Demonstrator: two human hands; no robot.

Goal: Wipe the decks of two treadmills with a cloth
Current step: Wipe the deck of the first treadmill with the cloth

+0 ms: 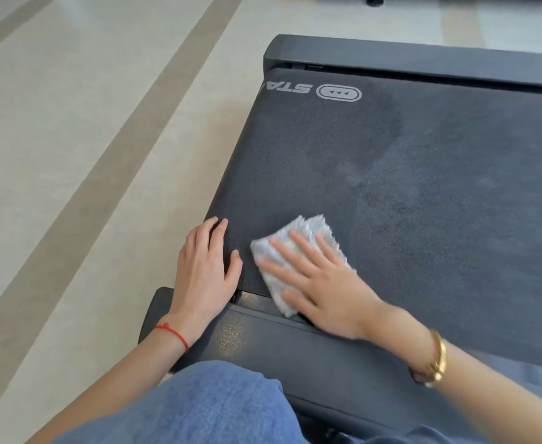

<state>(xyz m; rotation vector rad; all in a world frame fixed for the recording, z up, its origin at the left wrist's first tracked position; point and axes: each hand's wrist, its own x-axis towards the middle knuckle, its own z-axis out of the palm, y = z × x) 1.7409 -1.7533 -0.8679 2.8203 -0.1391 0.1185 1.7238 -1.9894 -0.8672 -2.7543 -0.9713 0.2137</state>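
Note:
A dark grey treadmill deck (423,187) fills the right half of the view, with a white logo near its far end. A folded pale grey cloth (319,230) lies on the deck's near left corner. My right hand (320,280) presses flat on the cloth with straight, spread fingers. My left hand (204,267) rests open on the deck's left edge, just left of the cloth, with its thumb on the belt. A darker band on the belt runs from the cloth toward the logo.
The black side rail (295,347) runs along the near edge, dusty in one patch. The end cap (391,56) closes the far end. Beige floor with brown stripes (87,155) lies to the left. My knee in blue jeans (215,405) is at the bottom.

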